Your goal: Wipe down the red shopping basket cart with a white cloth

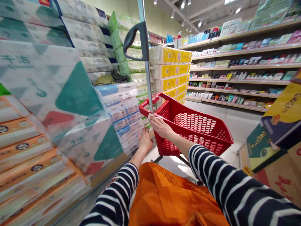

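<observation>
My left hand (144, 141) lies with fingers stretched against the lower side of a clear-wrapped bundle of tissue packs (122, 114) that juts out from the left shelf. My right hand (161, 127) rests on the bundle's right end, next to the rim of a red plastic shopping basket (197, 125). The basket's metal pull handle (144, 47) with a grey grip rises in front of me. Both my sleeves are navy and white striped. An orange cloth (169, 197) covers my lap.
Large stacks of wrapped paper rolls (54, 94) fill the left side. Yellow packs (171, 69) are stacked beyond the basket. Shelves of small goods (240, 62) line the right wall. Cardboard boxes (277, 131) stand at the near right. Pale floor runs between them.
</observation>
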The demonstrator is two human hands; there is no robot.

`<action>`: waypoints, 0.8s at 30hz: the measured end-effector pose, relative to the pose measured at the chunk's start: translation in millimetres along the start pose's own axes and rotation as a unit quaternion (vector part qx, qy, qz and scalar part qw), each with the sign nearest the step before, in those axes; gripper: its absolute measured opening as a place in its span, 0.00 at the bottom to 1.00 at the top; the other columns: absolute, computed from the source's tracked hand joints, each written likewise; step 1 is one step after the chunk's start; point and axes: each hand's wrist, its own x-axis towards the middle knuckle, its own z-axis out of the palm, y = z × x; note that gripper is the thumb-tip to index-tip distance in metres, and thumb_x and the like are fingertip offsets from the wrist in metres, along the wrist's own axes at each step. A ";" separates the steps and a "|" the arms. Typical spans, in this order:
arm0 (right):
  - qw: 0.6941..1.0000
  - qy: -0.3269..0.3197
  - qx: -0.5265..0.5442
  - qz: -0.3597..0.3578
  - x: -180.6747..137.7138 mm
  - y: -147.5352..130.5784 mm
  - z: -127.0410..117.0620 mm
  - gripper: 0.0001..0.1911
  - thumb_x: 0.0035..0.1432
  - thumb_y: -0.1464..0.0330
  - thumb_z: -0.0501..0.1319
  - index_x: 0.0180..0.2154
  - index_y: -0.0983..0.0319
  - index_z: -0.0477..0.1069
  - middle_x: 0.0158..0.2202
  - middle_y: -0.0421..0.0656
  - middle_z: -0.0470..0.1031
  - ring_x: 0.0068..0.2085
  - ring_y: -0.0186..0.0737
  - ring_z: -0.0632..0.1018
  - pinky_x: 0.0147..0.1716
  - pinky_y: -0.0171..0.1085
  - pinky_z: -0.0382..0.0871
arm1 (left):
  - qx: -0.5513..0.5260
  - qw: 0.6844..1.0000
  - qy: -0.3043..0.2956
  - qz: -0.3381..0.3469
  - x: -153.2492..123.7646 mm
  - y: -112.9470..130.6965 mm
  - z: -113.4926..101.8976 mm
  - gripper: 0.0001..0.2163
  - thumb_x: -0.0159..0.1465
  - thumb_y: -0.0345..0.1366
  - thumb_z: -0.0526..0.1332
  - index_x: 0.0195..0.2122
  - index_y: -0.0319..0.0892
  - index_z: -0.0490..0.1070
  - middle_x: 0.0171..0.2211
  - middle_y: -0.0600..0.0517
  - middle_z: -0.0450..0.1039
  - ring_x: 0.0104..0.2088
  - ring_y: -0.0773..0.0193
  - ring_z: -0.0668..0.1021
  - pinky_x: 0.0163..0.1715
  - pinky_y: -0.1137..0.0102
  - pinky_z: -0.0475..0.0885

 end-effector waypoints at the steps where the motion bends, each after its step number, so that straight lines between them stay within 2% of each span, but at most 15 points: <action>1: 1.000 -0.014 0.004 -0.005 -7.3 -6.9 9.8 0.23 0.60 0.78 0.49 0.57 0.67 0.63 0.61 0.52 0.61 0.64 0.48 0.57 0.62 0.52 0.50 | 0.008 1.000 -0.006 -0.004 -4.1 -3.5 4.8 0.34 0.55 0.29 0.55 0.64 0.34 0.47 0.66 0.39 0.47 0.65 0.56 0.52 0.62 0.54 0.50; 4: 0.998 -0.058 0.021 0.011 -33.8 -26.5 35.0 0.22 0.60 0.78 0.49 0.55 0.67 0.65 0.58 0.52 0.64 0.61 0.45 0.62 0.60 0.49 0.57 | 0.035 0.999 -0.022 0.003 -13.9 -10.9 15.1 0.33 0.56 0.29 0.54 0.63 0.34 0.48 0.66 0.39 0.47 0.65 0.56 0.53 0.63 0.55 0.49; 6: 0.997 -0.074 0.030 0.014 -44.5 -32.1 40.1 0.21 0.61 0.77 0.49 0.55 0.68 0.65 0.57 0.53 0.66 0.60 0.45 0.64 0.58 0.48 0.60 | 0.045 0.998 -0.035 0.009 -17.5 -12.1 17.8 0.33 0.55 0.29 0.54 0.63 0.33 0.48 0.66 0.39 0.47 0.65 0.56 0.53 0.63 0.55 0.48; 8: 0.997 -0.064 0.029 -0.007 -43.2 -28.4 31.7 0.21 0.61 0.77 0.49 0.55 0.67 0.65 0.58 0.52 0.65 0.62 0.45 0.61 0.59 0.49 0.58 | 0.047 0.998 -0.036 0.005 -19.0 -10.0 17.7 0.33 0.55 0.28 0.54 0.64 0.33 0.48 0.66 0.39 0.47 0.65 0.56 0.53 0.63 0.55 0.48; 10: 0.999 -0.034 0.019 -0.028 -32.2 -16.5 13.8 0.23 0.61 0.78 0.48 0.57 0.67 0.63 0.62 0.51 0.60 0.64 0.47 0.55 0.62 0.51 0.51 | 0.042 0.999 -0.021 -0.001 -19.2 -4.9 16.3 0.34 0.55 0.29 0.54 0.64 0.33 0.47 0.66 0.39 0.46 0.66 0.56 0.51 0.63 0.55 0.48; 12: 1.000 -0.014 0.010 -0.017 -20.8 -1.3 -3.8 0.24 0.61 0.78 0.47 0.58 0.67 0.61 0.64 0.49 0.56 0.65 0.48 0.52 0.63 0.53 0.46 | 0.035 0.999 -0.005 -0.001 -19.5 2.5 15.2 0.35 0.55 0.30 0.54 0.64 0.32 0.45 0.66 0.39 0.44 0.66 0.55 0.50 0.62 0.54 0.48; 14: 1.000 -0.019 0.010 -0.006 -19.6 10.8 -12.7 0.25 0.61 0.79 0.45 0.59 0.68 0.60 0.63 0.49 0.57 0.65 0.48 0.53 0.64 0.53 0.45 | 0.027 1.000 -0.004 0.012 -21.6 11.4 15.9 0.35 0.55 0.30 0.54 0.64 0.31 0.45 0.66 0.39 0.44 0.66 0.55 0.50 0.62 0.53 0.48; 17: 0.999 -0.047 0.015 0.004 -44.6 14.1 -4.7 0.24 0.61 0.79 0.46 0.58 0.68 0.61 0.61 0.49 0.61 0.64 0.46 0.56 0.64 0.50 0.48 | 0.019 0.999 -0.017 0.039 -30.0 25.4 21.0 0.34 0.55 0.30 0.52 0.64 0.31 0.46 0.67 0.40 0.43 0.66 0.56 0.50 0.63 0.53 0.46; 21: 0.996 -0.088 0.022 0.018 -95.3 1.3 16.2 0.24 0.60 0.79 0.48 0.58 0.69 0.61 0.60 0.52 0.63 0.63 0.44 0.59 0.62 0.48 0.54 | 0.011 0.997 -0.040 0.061 -46.3 40.2 33.3 0.34 0.55 0.31 0.53 0.64 0.34 0.47 0.67 0.41 0.44 0.66 0.56 0.51 0.63 0.53 0.46; 24: 0.995 -0.096 0.038 -0.006 -111.0 1.2 9.5 0.25 0.60 0.79 0.48 0.58 0.67 0.61 0.61 0.50 0.61 0.64 0.44 0.57 0.62 0.48 0.53 | 0.015 0.995 -0.060 0.076 -55.4 50.1 42.4 0.33 0.55 0.31 0.53 0.64 0.33 0.47 0.66 0.41 0.45 0.66 0.56 0.50 0.63 0.52 0.46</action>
